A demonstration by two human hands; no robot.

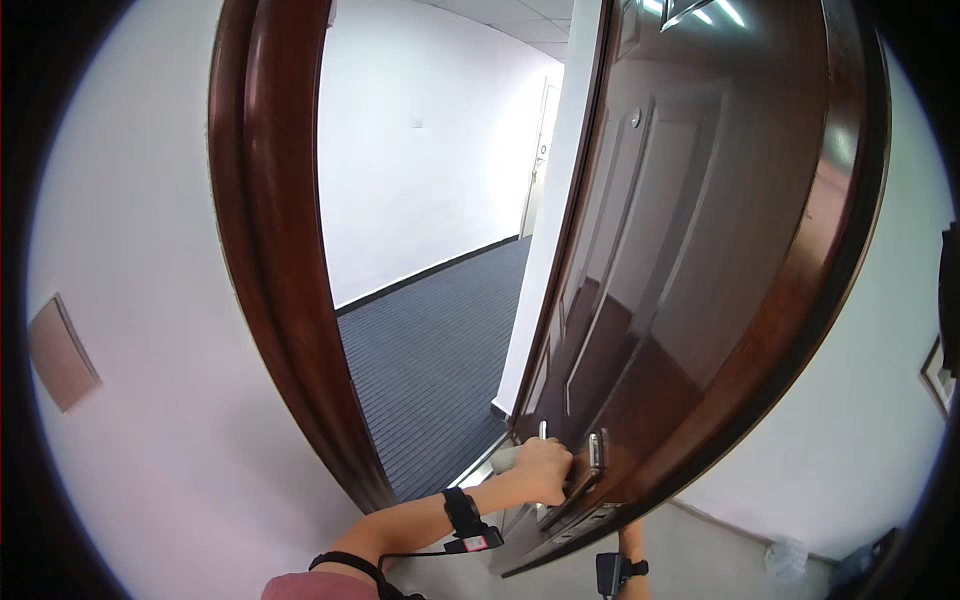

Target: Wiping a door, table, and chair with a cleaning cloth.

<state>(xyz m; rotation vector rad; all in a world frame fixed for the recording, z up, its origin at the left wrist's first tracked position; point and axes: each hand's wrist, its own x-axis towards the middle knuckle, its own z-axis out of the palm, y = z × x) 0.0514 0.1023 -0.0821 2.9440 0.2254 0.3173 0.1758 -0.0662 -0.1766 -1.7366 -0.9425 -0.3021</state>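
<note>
A dark brown panelled door [690,250] stands ajar, its glossy face towards me. My left hand [545,470] reaches in from below, its fingers curled at the door handle beside the metal lock plate [597,453]. The hand covers most of the handle. Just left of my knuckles shows a pale grey patch [507,459], too small to name. A short bright metal piece [543,429] sits above the hand. My right hand [632,540] is past the door's free edge, with mostly the wrist showing; its fingers are hidden behind the door. Both wrists wear black straps with small devices.
A brown door frame [275,200] rises on the left, against a white wall with a pinkish plate [63,352]. Dark ribbed carpet [430,360] lies beyond the doorway, with a white door [540,160] farther off. At lower right is a clear plastic bag [787,560].
</note>
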